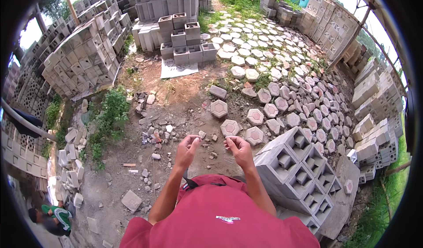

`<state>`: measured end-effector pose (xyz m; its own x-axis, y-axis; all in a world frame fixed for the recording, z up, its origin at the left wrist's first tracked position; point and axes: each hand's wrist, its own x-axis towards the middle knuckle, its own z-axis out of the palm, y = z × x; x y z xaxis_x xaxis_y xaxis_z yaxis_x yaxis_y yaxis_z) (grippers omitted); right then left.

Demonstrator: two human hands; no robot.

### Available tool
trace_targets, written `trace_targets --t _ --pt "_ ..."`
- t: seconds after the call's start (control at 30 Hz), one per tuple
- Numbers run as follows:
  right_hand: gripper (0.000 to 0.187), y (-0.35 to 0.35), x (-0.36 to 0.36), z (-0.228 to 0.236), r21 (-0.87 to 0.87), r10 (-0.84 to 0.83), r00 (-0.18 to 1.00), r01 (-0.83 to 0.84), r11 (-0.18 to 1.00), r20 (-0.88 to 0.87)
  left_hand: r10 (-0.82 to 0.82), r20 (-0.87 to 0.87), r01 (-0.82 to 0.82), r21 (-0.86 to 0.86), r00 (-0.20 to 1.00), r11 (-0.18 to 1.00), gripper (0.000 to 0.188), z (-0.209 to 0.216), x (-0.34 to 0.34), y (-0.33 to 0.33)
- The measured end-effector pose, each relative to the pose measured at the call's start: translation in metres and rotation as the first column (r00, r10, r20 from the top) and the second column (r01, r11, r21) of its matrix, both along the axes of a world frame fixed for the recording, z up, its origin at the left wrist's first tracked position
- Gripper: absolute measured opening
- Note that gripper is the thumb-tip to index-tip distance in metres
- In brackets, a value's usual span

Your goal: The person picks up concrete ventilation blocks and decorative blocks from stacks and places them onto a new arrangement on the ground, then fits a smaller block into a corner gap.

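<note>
My left hand (pixel 188 152) is held in front of my body with its fingers curled and the thumb against them. My right hand (pixel 240 152) mirrors it a short way to the right, thumb and fingertips pinched together. The two hands do not touch. Whatever they hold, if anything, is too small to make out. Beyond the right hand lies a hexagonal paving block (pixel 230 128) with a reddish centre. Past the left fingertips, a small stone chunk (pixel 202 134) lies on the dirt.
A stack of grey ventilation blocks (pixel 304 177) stands close at my right. Hexagonal pavers (pixel 277 89) cover the ground ahead and right. Hollow blocks (pixel 178 39) are piled ahead, with a lattice block wall (pixel 81 56) at left. A person in green (pixel 57 217) is at lower left.
</note>
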<state>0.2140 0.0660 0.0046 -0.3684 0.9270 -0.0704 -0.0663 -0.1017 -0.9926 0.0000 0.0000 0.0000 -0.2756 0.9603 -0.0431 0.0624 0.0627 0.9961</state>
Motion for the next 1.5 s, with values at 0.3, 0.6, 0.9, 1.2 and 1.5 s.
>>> trace_targets --t 0.3,0.6,0.9,1.2,1.5 --pt "0.02 0.113 -0.084 -0.007 -0.084 0.128 0.991 -0.131 0.988 -0.037 0.232 0.102 -0.229 -0.04 0.967 0.973 0.02 -0.02 -0.072 0.072" --pt "0.022 0.282 -0.141 -0.014 -0.115 0.255 0.967 -0.253 0.961 -0.001 0.335 0.168 -0.32 -0.111 0.927 0.941 0.02 -0.028 -0.105 0.213" --pt "0.025 0.454 -0.202 0.001 -0.07 0.382 0.919 -0.377 0.924 0.098 0.327 0.17 -0.342 0.062 0.93 0.938 0.021 0.022 -0.152 0.393" --pt "0.025 0.609 -0.276 -0.022 -0.216 0.258 0.966 -0.252 0.943 0.0 0.35 0.305 -0.311 -0.168 0.886 0.935 0.021 -0.041 -0.228 0.55" --pt "0.025 0.785 -0.336 0.04 -0.107 0.1 0.995 -0.098 0.989 0.016 0.04 0.186 -0.023 -0.092 0.982 0.995 0.021 0.011 -0.336 0.79"
